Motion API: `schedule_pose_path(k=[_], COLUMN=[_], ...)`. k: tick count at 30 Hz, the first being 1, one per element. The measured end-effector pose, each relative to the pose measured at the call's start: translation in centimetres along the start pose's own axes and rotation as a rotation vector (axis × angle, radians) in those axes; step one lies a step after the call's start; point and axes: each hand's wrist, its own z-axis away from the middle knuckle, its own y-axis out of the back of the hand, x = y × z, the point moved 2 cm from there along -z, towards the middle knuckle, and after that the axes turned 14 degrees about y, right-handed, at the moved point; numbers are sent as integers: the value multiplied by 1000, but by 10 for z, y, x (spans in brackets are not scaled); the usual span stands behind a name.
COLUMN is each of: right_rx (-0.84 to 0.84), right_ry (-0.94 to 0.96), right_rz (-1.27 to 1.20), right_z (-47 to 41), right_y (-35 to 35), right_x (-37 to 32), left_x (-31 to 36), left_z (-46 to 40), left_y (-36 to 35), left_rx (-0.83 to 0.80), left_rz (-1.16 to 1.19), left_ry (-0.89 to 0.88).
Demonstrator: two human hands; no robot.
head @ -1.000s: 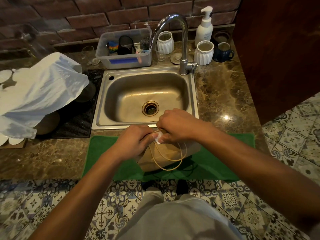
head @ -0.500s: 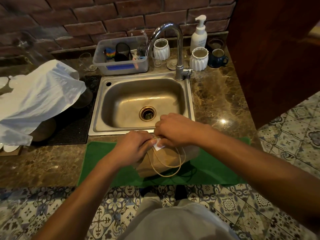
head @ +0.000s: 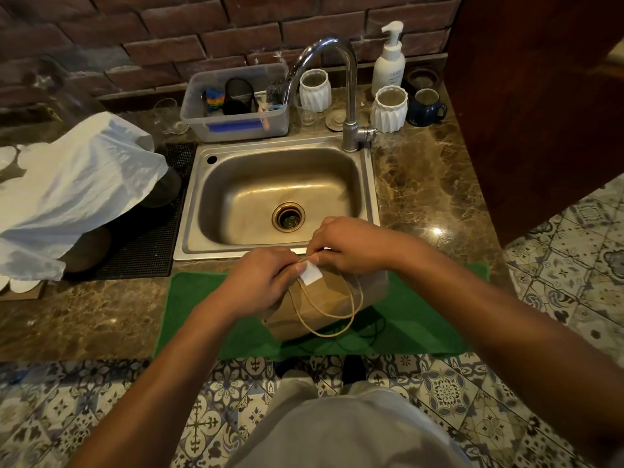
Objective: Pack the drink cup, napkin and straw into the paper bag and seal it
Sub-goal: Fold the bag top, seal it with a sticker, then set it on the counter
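Both hands pinch the folded top of the paper bag (head: 324,298): left hand (head: 260,282) and right hand (head: 351,244) press a white sticker (head: 311,274) there. Cup, napkin and straw are not visible, presumably inside; sealing appears nearly finished. Bag stands on a green mat (head: 422,319) on the marble worktop (head: 422,184), before the sink (head: 280,194).

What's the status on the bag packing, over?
Both hands, left hand and right hand, pinching the paper bag top, pressing a white sticker. Bag on green mat. Nothing in the way.
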Motion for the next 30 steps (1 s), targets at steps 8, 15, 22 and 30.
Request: schedule_pose_path(k=[8,15,22,30], right_rx=[-35,-32,-105,-83], right_ry=[45,52,38,41], right_rz=[94,89,72,128], right_z=[-2,-3,0,2], right_y=[-1,1,4,1], right_x=[-5,-10,-6,-3], left_x=[-1,0,1,-5], left_z=[6,9,13,14], left_y=[-2,-3,-6,-3], left_rx=[-19,-32,-35,-12], left_rz=[-9,-28,26,10], left_ry=[-6,7,13,25])
